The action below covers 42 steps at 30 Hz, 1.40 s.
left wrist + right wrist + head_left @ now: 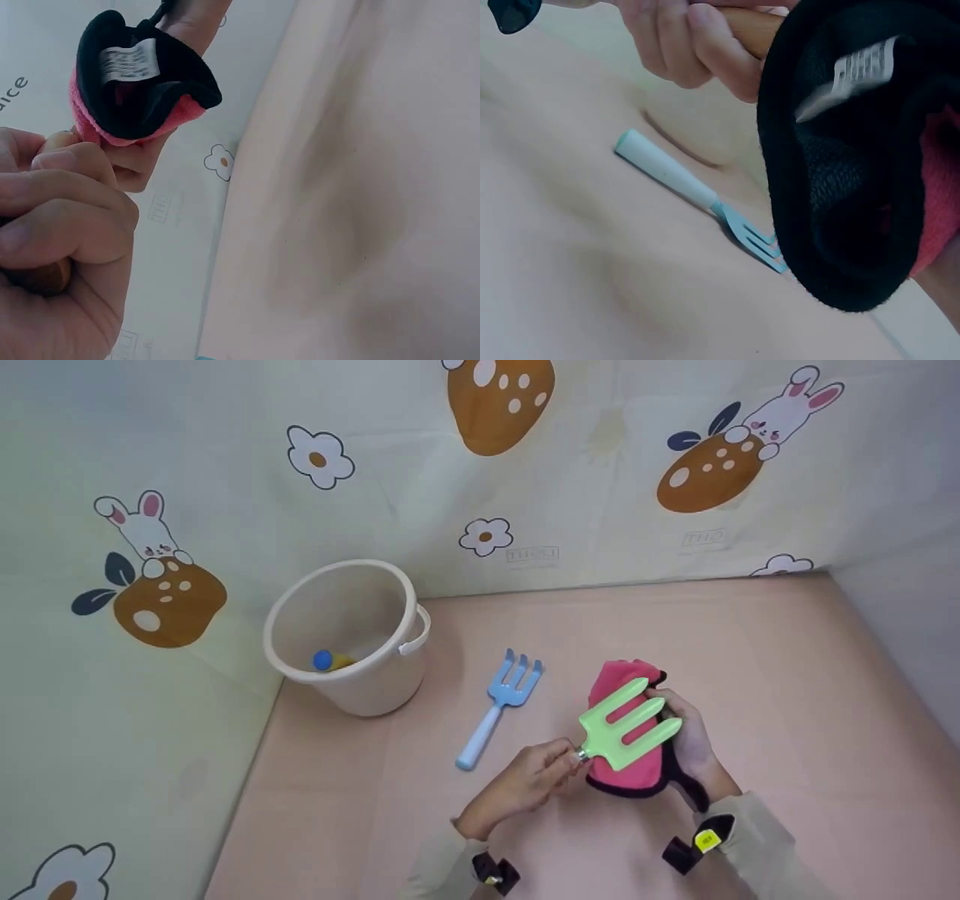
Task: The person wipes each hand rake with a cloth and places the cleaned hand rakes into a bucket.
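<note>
A light green three-pronged garden hand fork [619, 735] is gripped by my left hand [529, 776], its prongs tilted up to the right. Its wooden handle [746, 30] shows inside the curled fingers in the right wrist view. Behind the prongs is a pink fleece piece [615, 679] with black trim and a black strap. My right hand [694, 739] holds that piece by its right side; the fingers behind it are partly hidden. From the left wrist, its open black-lined end [150, 90] shows a white label. The piece's exact kind cannot be told.
A blue hand fork [499, 712] lies on the pale pink tabletop [787, 660], left of both hands. Farther left stands a cream bucket [375, 690] with a blue ball [322, 660] and something yellow [341, 661] inside. A patterned sheet [405, 495] hangs behind.
</note>
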### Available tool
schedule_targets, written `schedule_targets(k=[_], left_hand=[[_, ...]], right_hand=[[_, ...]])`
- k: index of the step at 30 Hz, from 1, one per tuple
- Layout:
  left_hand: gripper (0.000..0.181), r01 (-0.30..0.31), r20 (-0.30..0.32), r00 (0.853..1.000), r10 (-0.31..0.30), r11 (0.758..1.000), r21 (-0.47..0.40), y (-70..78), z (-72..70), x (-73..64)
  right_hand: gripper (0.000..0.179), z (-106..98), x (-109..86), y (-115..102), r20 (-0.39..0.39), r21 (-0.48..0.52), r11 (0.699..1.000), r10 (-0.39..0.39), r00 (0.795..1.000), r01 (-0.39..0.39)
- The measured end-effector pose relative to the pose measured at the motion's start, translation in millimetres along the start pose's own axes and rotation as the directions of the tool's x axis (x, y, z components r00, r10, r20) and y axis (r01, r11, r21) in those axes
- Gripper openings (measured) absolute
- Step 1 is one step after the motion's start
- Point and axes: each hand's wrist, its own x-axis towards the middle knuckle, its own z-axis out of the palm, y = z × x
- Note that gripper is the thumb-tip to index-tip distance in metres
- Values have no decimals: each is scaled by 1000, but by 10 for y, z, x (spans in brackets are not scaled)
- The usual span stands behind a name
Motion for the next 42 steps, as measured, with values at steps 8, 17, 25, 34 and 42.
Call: schedule_targets(k=[8, 17, 25, 34, 42], left_hand=[[25, -20, 15, 1000, 19, 1000, 16, -14, -5, 4], [35, 33, 30, 999, -33, 999, 2, -10, -20, -18], [31, 90, 20, 996, -90, 996, 20, -30, -20, -43], [33, 52, 37, 998, -53, 998, 37, -91, -54, -62], [29, 30, 39, 999, -30, 999, 21, -84, -65, -92]], right_hand=[[53, -33, -30, -100, 93, 78, 997, 1, 996, -9], [56, -69, -62, -199, 158, 198, 980, -7, 987, -24], [54, -63, -100, -262, 68, 134, 990, -60, 996, 50], [54, -85, -129, -319, 89, 114, 992, -59, 994, 49], [53, -86, -156, -393, 41, 41, 993, -110, 993, 108]])
